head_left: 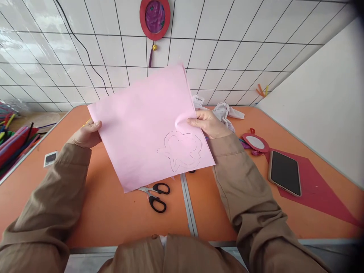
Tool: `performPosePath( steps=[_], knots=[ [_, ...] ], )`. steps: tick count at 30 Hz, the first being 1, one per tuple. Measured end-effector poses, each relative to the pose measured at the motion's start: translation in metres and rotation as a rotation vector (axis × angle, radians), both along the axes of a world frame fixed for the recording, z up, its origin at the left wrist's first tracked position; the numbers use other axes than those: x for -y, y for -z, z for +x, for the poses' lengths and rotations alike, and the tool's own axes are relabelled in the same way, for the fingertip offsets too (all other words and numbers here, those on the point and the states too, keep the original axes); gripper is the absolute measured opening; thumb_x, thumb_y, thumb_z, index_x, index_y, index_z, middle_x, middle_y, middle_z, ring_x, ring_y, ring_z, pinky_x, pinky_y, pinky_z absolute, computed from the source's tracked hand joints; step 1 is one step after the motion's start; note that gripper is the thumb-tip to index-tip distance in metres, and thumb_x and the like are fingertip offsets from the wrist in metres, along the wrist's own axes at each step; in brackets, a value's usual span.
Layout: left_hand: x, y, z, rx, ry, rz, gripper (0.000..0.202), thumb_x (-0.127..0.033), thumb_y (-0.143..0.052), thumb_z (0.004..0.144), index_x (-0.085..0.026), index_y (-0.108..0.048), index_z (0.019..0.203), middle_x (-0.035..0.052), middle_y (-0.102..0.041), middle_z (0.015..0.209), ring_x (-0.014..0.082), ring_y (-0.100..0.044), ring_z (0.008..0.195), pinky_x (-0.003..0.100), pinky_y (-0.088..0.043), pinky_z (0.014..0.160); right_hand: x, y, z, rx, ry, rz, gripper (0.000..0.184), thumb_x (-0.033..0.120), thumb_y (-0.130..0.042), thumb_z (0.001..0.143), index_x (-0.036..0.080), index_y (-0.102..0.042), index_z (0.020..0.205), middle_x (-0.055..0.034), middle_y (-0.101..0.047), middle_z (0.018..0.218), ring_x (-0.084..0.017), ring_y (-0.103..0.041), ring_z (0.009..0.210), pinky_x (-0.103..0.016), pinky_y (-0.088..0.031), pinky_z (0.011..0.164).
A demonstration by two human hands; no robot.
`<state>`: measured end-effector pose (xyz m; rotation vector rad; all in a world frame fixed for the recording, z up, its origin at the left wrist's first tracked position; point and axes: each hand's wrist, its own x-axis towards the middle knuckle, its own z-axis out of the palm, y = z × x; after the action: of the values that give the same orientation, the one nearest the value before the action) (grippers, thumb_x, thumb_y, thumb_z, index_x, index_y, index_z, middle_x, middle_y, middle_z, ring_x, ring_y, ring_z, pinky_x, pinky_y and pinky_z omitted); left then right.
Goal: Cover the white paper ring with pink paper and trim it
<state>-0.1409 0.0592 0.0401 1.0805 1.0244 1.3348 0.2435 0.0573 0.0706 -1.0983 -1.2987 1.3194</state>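
A sheet of pink paper [136,125] is held up, tilted, above the table. Near its lower right corner is a pen-drawn double outline of a rounded, lobed shape. My left hand [87,134] pinches the left edge, thumb in front and fingers behind. On the right edge, just above the drawing, my right hand [210,123] grips the paper, which bulges slightly by the thumb. Scissors [157,197] with black handles lie below the sheet, their blades partly hidden under it.
An orange table [113,223] has a metal seam down its middle. At right, a phone [284,172] rests on red paper [318,193], near a red-rimmed oval piece [256,142]. Crumpled white material [226,113] lies behind. Colourful craft supplies [17,144] are at left. A red oval ornament [155,19] hangs on the tiled wall.
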Motion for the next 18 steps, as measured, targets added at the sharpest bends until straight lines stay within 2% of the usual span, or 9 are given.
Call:
performPosePath(
  steps=[3, 5, 8, 10, 12, 14, 18],
  knots=[
    [-0.001, 0.001, 0.004, -0.001, -0.003, -0.098, 0.043, -0.025, -0.085, 0.062, -0.012, -0.072, 0.100, 0.0126, -0.076, 0.098, 0.0394, -0.066, 0.107, 0.051, -0.057, 0.094, 0.001, -0.001, -0.002, -0.080, -0.010, -0.026, 0.018, 0.014, -0.079, 0.069, 0.015, -0.065, 0.059, 0.0005, -0.061, 0.056, -0.013, -0.055, 0.050, -0.024, -0.039, 0.045],
    [-0.003, 0.000, 0.007, 0.062, -0.072, -0.090, 0.033, -0.017, -0.079, 0.070, -0.012, -0.071, 0.101, 0.0094, -0.076, 0.099, 0.0347, -0.064, 0.112, 0.047, -0.054, 0.101, 0.001, 0.000, -0.001, -0.187, -0.074, -0.010, 0.024, 0.031, -0.081, 0.071, 0.016, -0.064, 0.062, 0.0012, -0.060, 0.057, -0.013, -0.057, 0.055, -0.025, -0.042, 0.047],
    [-0.006, -0.001, 0.009, 0.193, -0.120, -0.009, 0.027, -0.013, -0.072, 0.078, -0.014, -0.070, 0.105, 0.0046, -0.076, 0.105, 0.0282, -0.061, 0.120, 0.040, -0.050, 0.107, -0.002, 0.001, 0.008, -0.303, -0.202, 0.010, 0.045, 0.063, -0.072, 0.069, 0.019, -0.068, 0.078, -0.0018, -0.066, 0.068, -0.020, -0.064, 0.071, -0.029, -0.047, 0.052],
    [-0.008, -0.001, 0.010, 0.271, -0.152, 0.035, 0.024, -0.013, -0.070, 0.081, -0.015, -0.069, 0.105, 0.0027, -0.075, 0.107, 0.0255, -0.059, 0.123, 0.037, -0.050, 0.107, -0.005, 0.001, 0.013, -0.326, -0.232, 0.055, 0.057, 0.072, -0.068, 0.063, 0.020, -0.070, 0.086, -0.0045, -0.070, 0.079, -0.023, -0.065, 0.079, -0.030, -0.047, 0.053],
    [-0.010, 0.000, 0.013, 0.327, -0.185, 0.067, 0.021, -0.014, -0.070, 0.082, -0.017, -0.068, 0.103, 0.0023, -0.075, 0.107, 0.0237, -0.058, 0.125, 0.034, -0.052, 0.105, -0.007, 0.001, 0.014, -0.327, -0.226, 0.092, 0.063, 0.073, -0.071, 0.057, 0.021, -0.071, 0.092, -0.0061, -0.072, 0.088, -0.023, -0.065, 0.082, -0.030, -0.048, 0.055],
    [-0.011, 0.003, 0.019, 0.358, -0.210, 0.093, 0.018, -0.015, -0.070, 0.082, -0.018, -0.069, 0.099, 0.0033, -0.075, 0.106, 0.0225, -0.057, 0.126, 0.031, -0.054, 0.102, -0.009, 0.003, 0.009, -0.316, -0.207, 0.103, 0.063, 0.067, -0.077, 0.053, 0.021, -0.071, 0.096, -0.0062, -0.072, 0.094, -0.022, -0.065, 0.081, -0.029, -0.050, 0.058],
    [-0.009, 0.012, 0.039, 0.401, -0.247, 0.138, 0.021, -0.022, -0.074, 0.078, -0.021, -0.068, 0.098, 0.0046, -0.074, 0.111, 0.0210, -0.052, 0.132, 0.027, -0.055, 0.099, -0.005, 0.015, -0.016, -0.289, -0.210, 0.090, 0.048, 0.043, -0.085, 0.059, 0.021, -0.069, 0.098, -0.0039, -0.072, 0.091, -0.017, -0.066, 0.076, -0.025, -0.050, 0.056]
  ],
)
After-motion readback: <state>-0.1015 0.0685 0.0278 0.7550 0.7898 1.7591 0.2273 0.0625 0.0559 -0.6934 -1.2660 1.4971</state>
